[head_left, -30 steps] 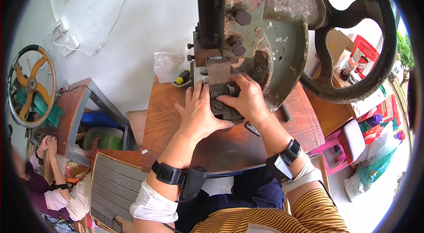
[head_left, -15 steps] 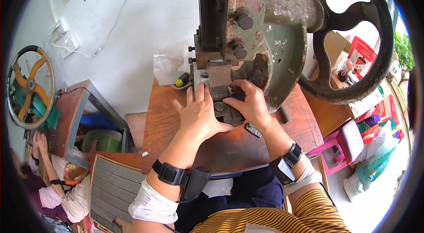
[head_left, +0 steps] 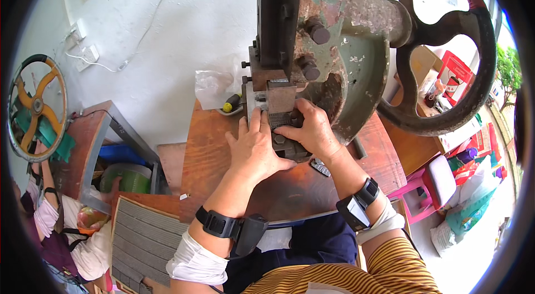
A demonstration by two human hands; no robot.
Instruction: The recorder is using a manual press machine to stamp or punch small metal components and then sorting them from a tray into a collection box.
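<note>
A small dark metal piece with a ridged, grid-like surface (head_left: 278, 118) lies on the press bed, just below a flat brownish metal block (head_left: 281, 97). My right hand (head_left: 316, 131) grips it, thumb at the near edge and index finger at the right side. Spread out at the left of the bed, my left hand (head_left: 253, 146) has its fingertips against the metal and its thumb pointing right. Part of the piece is hidden by my fingers. Above stands the worn green hand press (head_left: 323, 10), with a dark bolt (head_left: 279, 139) on its base.
A large handwheel (head_left: 485, 65) rises at the right. On the wooden table (head_left: 212, 182) are a grey ridged strip (head_left: 320, 166) and a dish with a yellow-black tool (head_left: 232, 102). At left, a co-worker sits by another wheel (head_left: 37, 106). A tray of grey strips (head_left: 146, 238) lies lower left.
The view has shifted slightly, so the press sits a little further right. Both my hands keep nearly the same places on the bed. The co-worker's hand has moved up toward the left wheel.
</note>
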